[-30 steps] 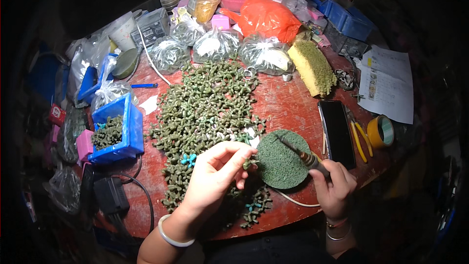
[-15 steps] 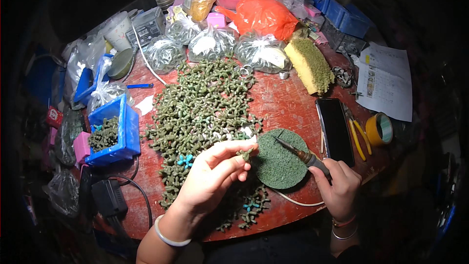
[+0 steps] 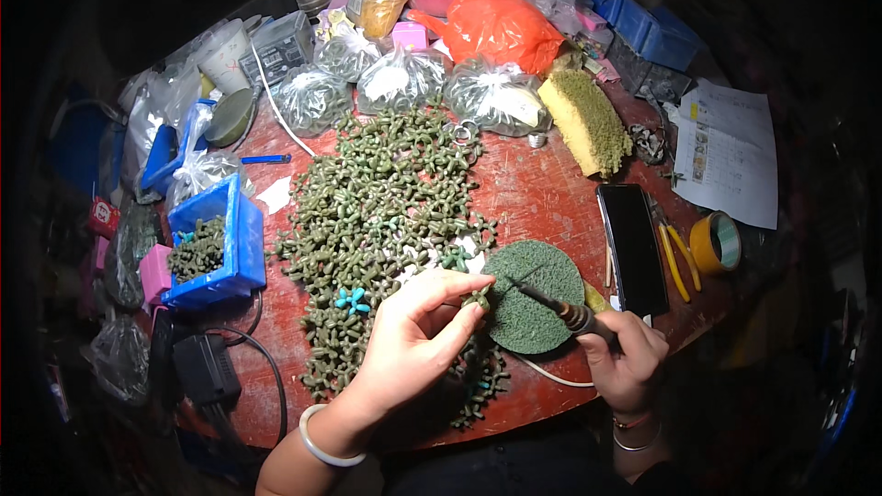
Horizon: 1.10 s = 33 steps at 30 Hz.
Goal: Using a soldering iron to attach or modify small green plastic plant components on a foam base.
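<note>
My left hand [image 3: 413, 335] is closed, pinching a small olive-green knobby piece [image 3: 479, 298] between thumb and fingertips. It is above the near right part of a big heap of similar branching green pieces [image 3: 381, 193]; a turquoise piece [image 3: 352, 301] lies in the heap, left of my hand. My right hand [image 3: 629, 358] is wrapped round the dark handle of a soldering iron [image 3: 574, 315]. Its thin pointed tip reaches left over a round, rough green pad [image 3: 542, 331], close to the held piece. Whether the tip touches the piece I cannot tell.
A blue bin [image 3: 243, 239] with more green pieces stands left. Clear bags [image 3: 400, 83], an orange-red bag [image 3: 501, 28] and a yellow sponge block [image 3: 583, 129] line the back. To the right lie a phone [image 3: 632, 248], yellow-handled pliers [image 3: 678, 262], tape [image 3: 715, 243] and a paper sheet [image 3: 726, 152].
My left hand has moved slightly right, bringing the green piece to the pad's left edge. My right hand has shifted slightly left and down with the soldering iron.
</note>
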Each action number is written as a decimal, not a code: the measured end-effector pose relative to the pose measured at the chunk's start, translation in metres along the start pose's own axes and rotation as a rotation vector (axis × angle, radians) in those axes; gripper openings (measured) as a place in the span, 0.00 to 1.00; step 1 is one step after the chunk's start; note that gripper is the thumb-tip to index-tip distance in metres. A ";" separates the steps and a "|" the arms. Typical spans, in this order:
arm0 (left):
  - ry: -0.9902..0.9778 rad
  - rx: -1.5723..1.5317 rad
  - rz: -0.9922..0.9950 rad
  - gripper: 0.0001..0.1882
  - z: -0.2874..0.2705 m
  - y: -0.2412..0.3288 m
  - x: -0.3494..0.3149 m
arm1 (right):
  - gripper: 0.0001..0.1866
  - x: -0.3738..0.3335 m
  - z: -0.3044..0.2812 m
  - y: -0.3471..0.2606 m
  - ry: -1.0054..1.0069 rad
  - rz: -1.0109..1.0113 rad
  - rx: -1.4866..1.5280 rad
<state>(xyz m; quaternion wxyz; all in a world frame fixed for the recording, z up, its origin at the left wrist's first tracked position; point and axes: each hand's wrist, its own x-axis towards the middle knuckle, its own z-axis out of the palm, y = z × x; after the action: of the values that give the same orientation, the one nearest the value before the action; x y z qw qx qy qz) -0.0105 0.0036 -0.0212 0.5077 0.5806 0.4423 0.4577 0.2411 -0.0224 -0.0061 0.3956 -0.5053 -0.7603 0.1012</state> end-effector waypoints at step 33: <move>0.004 -0.047 -0.017 0.15 0.004 0.003 0.001 | 0.13 0.000 0.003 0.001 -0.086 -0.020 -0.010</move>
<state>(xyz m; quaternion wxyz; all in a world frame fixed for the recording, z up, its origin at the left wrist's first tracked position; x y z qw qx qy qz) -0.0067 0.0033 -0.0185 0.5243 0.5639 0.4371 0.4648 0.2398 -0.0210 -0.0089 0.3610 -0.4950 -0.7820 0.1148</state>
